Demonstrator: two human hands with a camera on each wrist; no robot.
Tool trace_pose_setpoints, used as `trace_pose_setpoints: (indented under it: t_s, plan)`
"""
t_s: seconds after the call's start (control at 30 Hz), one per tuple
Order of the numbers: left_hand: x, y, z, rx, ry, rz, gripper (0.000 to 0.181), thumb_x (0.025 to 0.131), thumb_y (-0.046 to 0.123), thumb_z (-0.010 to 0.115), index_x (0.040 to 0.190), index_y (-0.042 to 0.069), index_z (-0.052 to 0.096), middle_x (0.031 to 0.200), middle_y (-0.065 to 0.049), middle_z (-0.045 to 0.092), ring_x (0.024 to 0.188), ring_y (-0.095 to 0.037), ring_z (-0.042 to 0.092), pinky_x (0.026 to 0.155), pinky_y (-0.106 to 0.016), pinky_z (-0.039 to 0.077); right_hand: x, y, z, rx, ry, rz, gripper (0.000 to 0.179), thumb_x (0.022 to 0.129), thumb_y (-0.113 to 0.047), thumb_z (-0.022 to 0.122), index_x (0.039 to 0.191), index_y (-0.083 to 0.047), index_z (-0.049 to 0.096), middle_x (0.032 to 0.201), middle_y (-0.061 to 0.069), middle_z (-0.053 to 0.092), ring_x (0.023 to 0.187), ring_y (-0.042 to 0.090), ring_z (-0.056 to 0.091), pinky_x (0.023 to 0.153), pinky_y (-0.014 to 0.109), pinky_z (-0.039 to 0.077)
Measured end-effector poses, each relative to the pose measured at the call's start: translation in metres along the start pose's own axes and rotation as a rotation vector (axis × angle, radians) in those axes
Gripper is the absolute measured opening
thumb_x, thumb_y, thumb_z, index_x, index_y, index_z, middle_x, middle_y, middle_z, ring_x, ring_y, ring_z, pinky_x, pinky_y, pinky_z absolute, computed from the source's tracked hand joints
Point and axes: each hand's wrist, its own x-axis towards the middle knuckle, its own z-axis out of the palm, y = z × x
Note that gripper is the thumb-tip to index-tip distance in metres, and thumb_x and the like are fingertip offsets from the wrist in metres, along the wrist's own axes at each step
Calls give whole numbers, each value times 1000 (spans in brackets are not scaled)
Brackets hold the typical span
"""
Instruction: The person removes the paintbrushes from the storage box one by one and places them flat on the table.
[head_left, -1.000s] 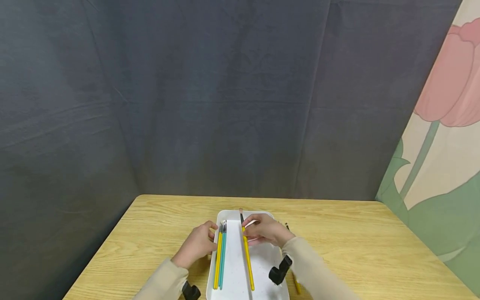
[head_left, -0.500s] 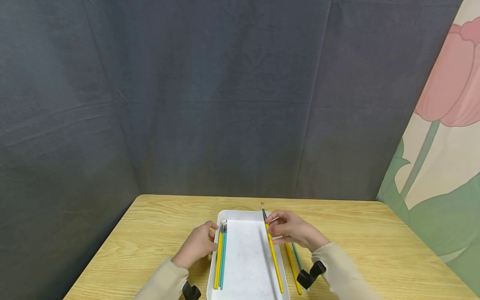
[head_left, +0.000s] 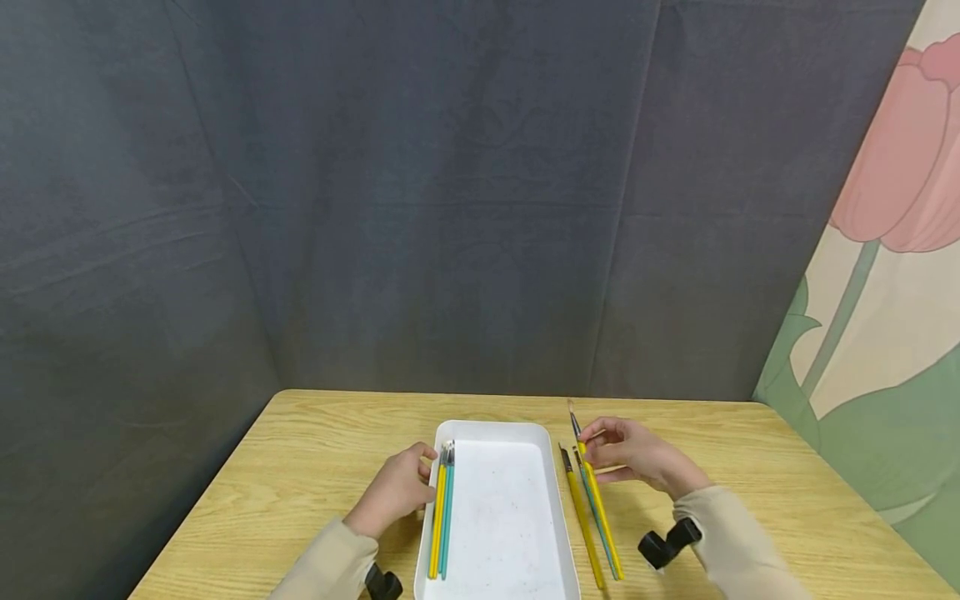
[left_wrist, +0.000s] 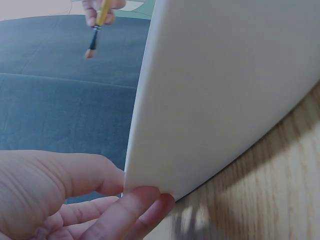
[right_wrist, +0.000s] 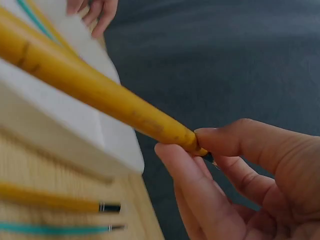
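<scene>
My right hand (head_left: 637, 454) pinches a yellow paintbrush (head_left: 599, 500) between thumb and fingers near its ferrule. Its bristles point away from me, and it is over the table just right of the white tray (head_left: 491, 430). With thumb and fingertips, my left hand (head_left: 397, 487) grips the tray's left edge; the left wrist view shows the thumb on the tray wall (left_wrist: 200, 100). Inside the tray, yellow brushes (head_left: 437, 525) and teal brushes (head_left: 447, 525) lie side by side along the left wall. Another yellow paintbrush (head_left: 583, 521) and a teal paintbrush (right_wrist: 55, 229) lie on the table right of the tray.
The wooden table (head_left: 750, 483) extends to both sides of the tray. A dark grey curtain (head_left: 450, 208) hangs behind it. At the right is a wall panel with a painted tulip (head_left: 877, 167).
My right hand has carried the yellow paintbrush rightward, from above the middle of the tray to past its right edge. The brushes on the table now show more fully. My left hand stays put.
</scene>
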Motion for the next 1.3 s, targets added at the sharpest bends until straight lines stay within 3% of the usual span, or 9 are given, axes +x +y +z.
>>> trace_pose_setpoints:
  t_s: [0.43,0.73,1.3]
  plan:
    - [-1,2,0,6,-1,-7,49,76,-7,65,124,-6,52,95,-16,61,63,-16,57,52,-28,49,12,42,-22,6,56,85,31,88,0,60,117,9,51,91,6,60,76,13,62,70,33,59]
    - [-1,2,0,4,-3,6,50,75,-7,64,124,-7,51,95,-17,61,60,-16,57,51,-28,49,20,67,-23,3,107,147,30,86,4,60,115,10,53,87,6,61,71,13,60,66,30,59]
    - [1,-2,1,0,1,14,50,75,-7,64,124,-7,51,93,-16,61,59,-15,57,49,-28,49,25,77,-15,-47,133,163,29,84,2,63,111,9,56,83,5,60,67,13,58,63,31,59]
